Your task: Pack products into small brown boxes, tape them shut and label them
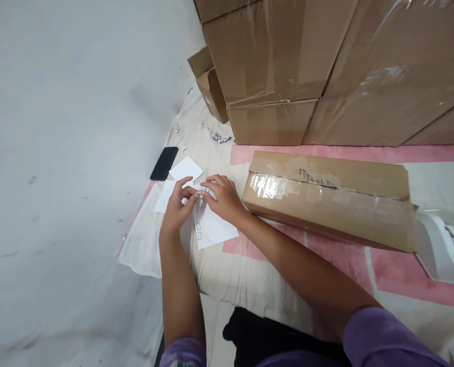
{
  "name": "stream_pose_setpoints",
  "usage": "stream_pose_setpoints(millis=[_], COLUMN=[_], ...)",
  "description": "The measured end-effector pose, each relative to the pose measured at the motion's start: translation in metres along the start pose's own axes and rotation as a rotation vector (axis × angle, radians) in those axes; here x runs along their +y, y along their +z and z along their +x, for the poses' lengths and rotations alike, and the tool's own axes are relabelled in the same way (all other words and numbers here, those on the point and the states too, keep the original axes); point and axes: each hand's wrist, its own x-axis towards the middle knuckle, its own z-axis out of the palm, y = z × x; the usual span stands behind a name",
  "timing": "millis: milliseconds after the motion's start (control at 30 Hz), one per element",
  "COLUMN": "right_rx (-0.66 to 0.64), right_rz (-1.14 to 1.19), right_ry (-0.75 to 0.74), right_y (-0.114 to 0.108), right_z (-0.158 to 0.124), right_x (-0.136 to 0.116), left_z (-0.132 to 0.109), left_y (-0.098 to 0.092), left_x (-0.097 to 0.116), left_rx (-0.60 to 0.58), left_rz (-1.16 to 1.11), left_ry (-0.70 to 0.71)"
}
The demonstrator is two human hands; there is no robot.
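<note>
My left hand [180, 204] and my right hand [223, 198] meet over white sheets of paper. Between their fingertips they pinch a small pale, shiny piece [200, 194], too small to name. Thumbs and forefingers of both hands close on it, while the other fingers curl above. Below lies a white sheet [215, 229] with small dark-outlined rounded shapes printed near its left edge. A second white paper [187, 168] lies just beyond my hands, and another sheet [163, 198] sticks out left of my left hand.
A black phone [164, 163] lies at the cloth's left edge. Crumpled silvery bits [221, 137] are scattered farther back. To the right sits a long taped carton [326, 199], with a white plastic device [444, 244] beside it. Stacked cardboard boxes [272, 61] stand behind, near a small open box [212, 94].
</note>
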Motion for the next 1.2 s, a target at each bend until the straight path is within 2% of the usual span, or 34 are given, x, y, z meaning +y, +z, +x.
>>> stream_pose_setpoints(millis=[167, 300, 367, 433, 500, 567, 667, 767, 867, 900, 967, 1033, 1067, 1133, 1200], right_rx=[0.052, 0.069, 0.076, 0.07, 0.033, -0.004, -0.017, -0.013, 0.062, 0.162, 0.501, 0.614, 0.611, 0.591, 0.616], right_rz=[0.062, 0.023, -0.036, -0.079, -0.078, -0.022, 0.19, 0.405, 0.436, 0.427, 0.517, 0.743, 0.866, 1.051, 1.135], right_ry=[-0.072, -0.102, -0.117, -0.168, -0.258, -0.356, -0.46, -0.452, -0.281, -0.19, 0.064, 0.306, 0.395, 0.488, 0.535], right_y=[0.002, 0.002, 0.003, 0.008, 0.013, 0.011, -0.015, -0.07, -0.13, -0.147, -0.174, -0.194, -0.201, -0.211, -0.215], right_z=[0.0, 0.0, -0.001, -0.005, -0.011, -0.024, -0.062, -0.128, -0.203, -0.223, -0.244, -0.242, -0.234, -0.212, -0.191], right_x=[0.005, 0.008, 0.006, 0.001, -0.012, -0.031, -0.061, -0.07, -0.047, -0.034, -0.008, 0.012, 0.02, 0.031, 0.039], left_z=[0.0, 0.002, 0.004, 0.008, 0.013, 0.017, 0.022, 0.022, 0.017, 0.014, 0.008, 0.002, 0.0, -0.001, 0.004], left_y=[0.006, 0.006, 0.003, -0.002, -0.006, -0.008, -0.007, -0.004, 0.0, 0.002, 0.012, 0.027, 0.037, 0.06, 0.084], left_x=[0.006, 0.001, -0.006, -0.016, -0.026, -0.034, -0.036, -0.028, -0.006, 0.005, 0.032, 0.066, 0.085, 0.126, 0.166], left_rx=[-0.033, -0.045, 0.036, 0.192, 0.346, 0.43, 0.507, 0.587, 0.648, 0.672, 0.7, 0.662, 0.61, 0.43, 0.19], left_rz=[-0.003, -0.025, -0.015, 0.022, 0.068, 0.088, 0.067, 0.022, -0.001, -0.008, -0.026, -0.023, 0.002, 0.081, 0.174], left_ry=[0.058, 0.089, 0.094, 0.078, 0.033, -0.011, 0.002, 0.056, 0.115, 0.149, 0.242, 0.352, 0.399, 0.478, 0.538])
